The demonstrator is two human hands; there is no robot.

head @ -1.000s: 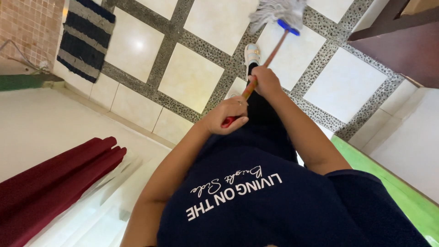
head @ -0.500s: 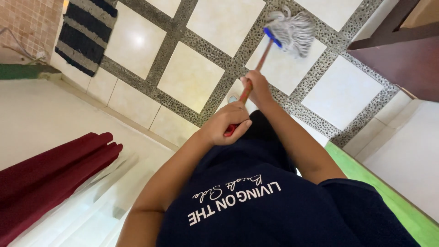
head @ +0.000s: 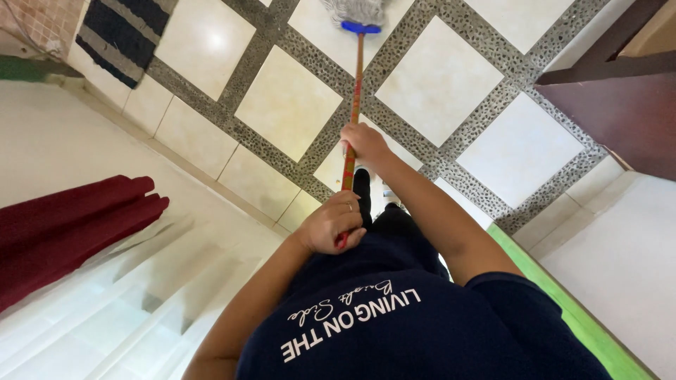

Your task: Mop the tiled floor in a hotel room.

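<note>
A: State of the grip, noted first?

B: Both hands are closed round the mop handle (head: 352,112). The left hand (head: 331,226) is wrapped tight over the near end of the stick, close to the body, with a ring seen on one finger. The right hand (head: 364,143) is clamped further up the shaft, arm stretched forward.

A: And the mop itself?

B: The handle is seen as a reddish-orange stick, run almost straight away from the body toward the top of the view. It is ended in a blue clamp (head: 360,27), above which the grey-white mop head (head: 355,10) is laid on the floor (head: 436,77), partly cut off by the frame's edge.

A: Surroundings?

B: The floor is made of pale square tiles, divided by bands of dark pebble inlay. A striped dark-and-light mat (head: 123,32) is laid at upper left. A dark red curtain (head: 67,218) is hung at left, beside a white wall. A dark wooden door (head: 620,112) is seen at upper right, and a green strip (head: 570,309) is run along the wall base at lower right. A navy shirt (head: 422,331) with white lettering is worn.
</note>
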